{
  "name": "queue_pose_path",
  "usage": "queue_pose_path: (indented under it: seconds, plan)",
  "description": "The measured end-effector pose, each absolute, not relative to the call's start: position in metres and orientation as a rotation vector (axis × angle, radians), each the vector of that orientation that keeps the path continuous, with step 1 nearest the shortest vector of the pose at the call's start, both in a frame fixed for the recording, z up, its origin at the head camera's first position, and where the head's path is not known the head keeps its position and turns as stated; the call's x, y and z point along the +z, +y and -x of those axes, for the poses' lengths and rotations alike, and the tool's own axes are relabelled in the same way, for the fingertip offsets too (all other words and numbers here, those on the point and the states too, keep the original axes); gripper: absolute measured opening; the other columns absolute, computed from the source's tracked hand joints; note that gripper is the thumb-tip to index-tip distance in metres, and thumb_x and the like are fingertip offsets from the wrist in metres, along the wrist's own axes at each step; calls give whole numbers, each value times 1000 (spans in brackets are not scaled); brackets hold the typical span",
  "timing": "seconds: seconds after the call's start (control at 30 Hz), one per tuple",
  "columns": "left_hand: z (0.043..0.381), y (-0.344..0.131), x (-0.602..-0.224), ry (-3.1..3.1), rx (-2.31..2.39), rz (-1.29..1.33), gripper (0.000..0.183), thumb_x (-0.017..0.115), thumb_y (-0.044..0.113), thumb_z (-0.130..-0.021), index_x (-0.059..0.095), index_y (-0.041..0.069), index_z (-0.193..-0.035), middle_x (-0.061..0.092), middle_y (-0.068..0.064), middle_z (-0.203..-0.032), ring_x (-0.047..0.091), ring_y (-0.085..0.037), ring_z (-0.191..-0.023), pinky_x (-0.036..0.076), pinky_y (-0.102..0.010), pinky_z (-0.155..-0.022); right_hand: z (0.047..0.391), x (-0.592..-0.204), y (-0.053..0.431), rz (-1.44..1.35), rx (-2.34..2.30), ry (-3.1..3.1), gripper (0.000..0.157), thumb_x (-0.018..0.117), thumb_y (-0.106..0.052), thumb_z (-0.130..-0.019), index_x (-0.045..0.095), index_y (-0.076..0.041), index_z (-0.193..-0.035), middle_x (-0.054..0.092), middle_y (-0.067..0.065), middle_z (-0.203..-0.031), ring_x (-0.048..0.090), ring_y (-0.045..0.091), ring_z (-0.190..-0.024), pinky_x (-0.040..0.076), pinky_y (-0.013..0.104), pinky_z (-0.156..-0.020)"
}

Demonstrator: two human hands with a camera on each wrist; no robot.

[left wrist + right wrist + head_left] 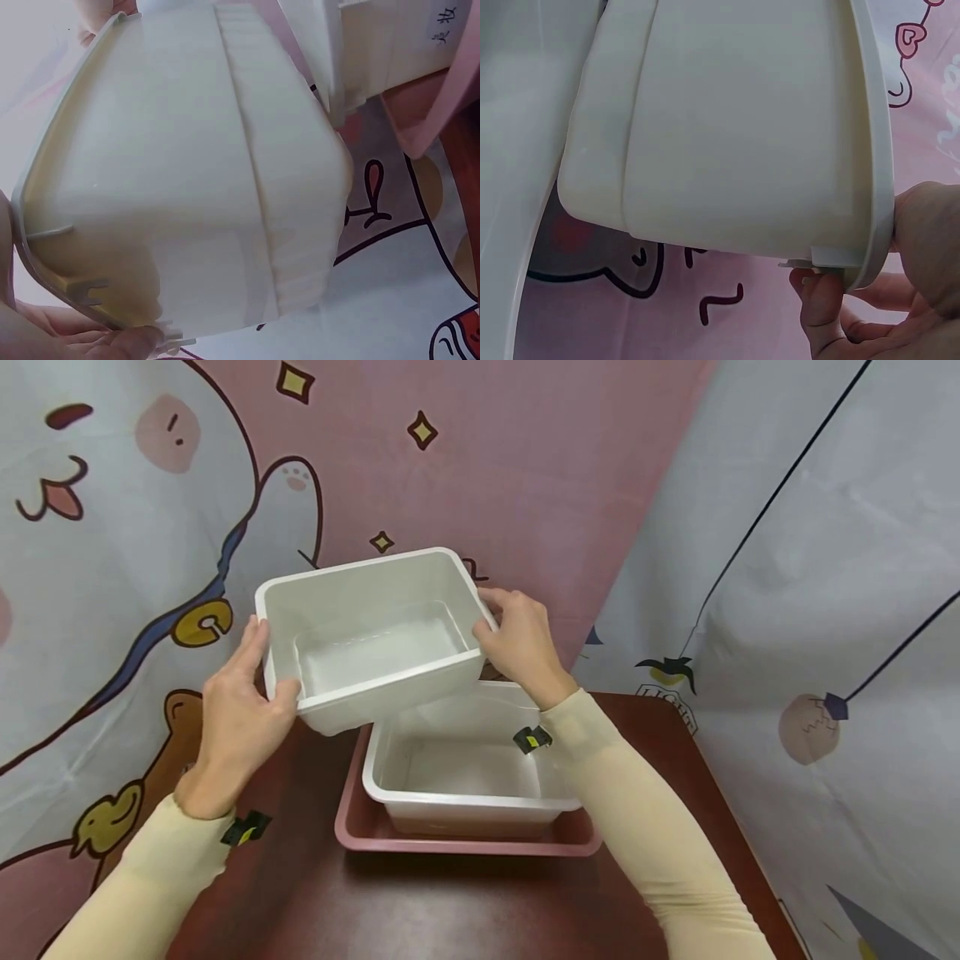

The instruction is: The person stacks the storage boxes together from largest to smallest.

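Note:
Both hands hold up a white plastic bin (375, 643), tilted so its inside faces the head camera. My left hand (243, 710) grips its left end, thumb over the near rim corner. At the right end, my right hand (525, 643) pinches the rim between thumb and fingers. Below and to the right, a second white bin (465, 800) stands inside a larger pink bin (465, 846) on the table. In the left wrist view the held bin's outer wall (187, 172) fills the middle. The right wrist view shows fingers (825, 307) hooked under its rim.
The dark red-brown table (420, 910) reaches its right edge beside the right forearm. A printed fabric curtain (510, 468) with cartoon figures hangs behind and along both sides. Dark characters mark the outside of the second bin (397, 45) in the left wrist view.

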State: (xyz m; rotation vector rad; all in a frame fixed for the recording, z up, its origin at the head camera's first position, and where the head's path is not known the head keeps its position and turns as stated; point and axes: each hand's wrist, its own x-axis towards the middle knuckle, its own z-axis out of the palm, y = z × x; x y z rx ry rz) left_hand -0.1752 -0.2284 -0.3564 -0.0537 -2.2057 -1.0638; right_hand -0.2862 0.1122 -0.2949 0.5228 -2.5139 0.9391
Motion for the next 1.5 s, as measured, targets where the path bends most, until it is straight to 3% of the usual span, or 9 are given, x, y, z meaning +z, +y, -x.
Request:
queue_pose_path:
  seconds: [0.3,0.47,0.63,0.8,1.0,1.13,1.23,1.33,1.5]
  plan:
    - [176,-214,-351,-2229,-1081,134,78,70,0,-97,53,5,-173,47,-18,-182,49,-45,-168,50,-77,-119,272,-297,137,-501,937,-2483,47,71,-8,-100,79,-2,-146,87,18,-116,78,36,-102,63,53,-92]
    - [175,-205,-349,-2257,-1086,166,80,70,-1,-97,50,3,-174,45,-19,-183,49,-50,-166,50,-78,-117,264,-298,149,-478,940,-2476,47,71,-9,-100,79,-2,-146,87,17,-116,79,34,-101,62,52,-93]
    - [175,-196,-349,-2282,-1083,188,81,70,-1,-97,50,3,-175,45,-18,-184,50,-51,-165,51,-75,-119,255,-300,161,-439,931,-2469,47,70,-11,-100,80,-2,-146,87,16,-117,79,32,-96,60,50,-90]
    - [176,-188,-349,-2300,-1081,228,81,70,-1,-97,49,1,-175,44,-20,-183,51,-52,-164,58,-71,-113,245,-302,174,-403,916,-2477,48,69,-14,-100,79,-3,-146,86,16,-116,73,32,-90,55,47,-88]
    - [175,-180,-348,-2335,-1083,252,80,70,3,-97,50,1,-174,45,-20,-183,51,-50,-165,53,-74,-120,235,-304,188,-378,916,-2490,48,69,-15,-102,79,-1,-146,85,18,-118,75,33,-95,56,46,-88]
    - [176,-176,-349,-2345,-1085,284,79,70,2,-97,51,0,-173,46,-22,-182,53,-51,-163,55,-74,-117,230,-307,195,-365,909,-2492,46,70,-14,-101,80,-1,-144,86,18,-116,76,33,-95,57,45,-89]
    - [175,-173,-349,-2360,-1081,302,79,70,2,-97,50,0,-174,46,-22,-182,55,-51,-162,59,-71,-115,225,-309,200,-356,899,-2487,46,69,-13,-100,81,-2,-143,86,17,-113,76,33,-93,56,45,-88]
    - [175,-171,-350,-2371,-1070,315,80,69,3,-96,50,1,-174,46,-21,-182,56,-48,-162,63,-63,-104,219,-311,204,-352,900,-2485,45,69,-14,-101,81,-2,-143,86,18,-112,75,32,-92,55,44,-86]
    - [175,-168,-351,-2387,-1046,342,80,69,4,-96,51,2,-174,47,-20,-182,58,-46,-161,60,-50,-87,214,-315,212,-349,896,-2497,44,69,-13,-101,82,-2,-142,86,18,-110,75,31,-89,54,42,-81]
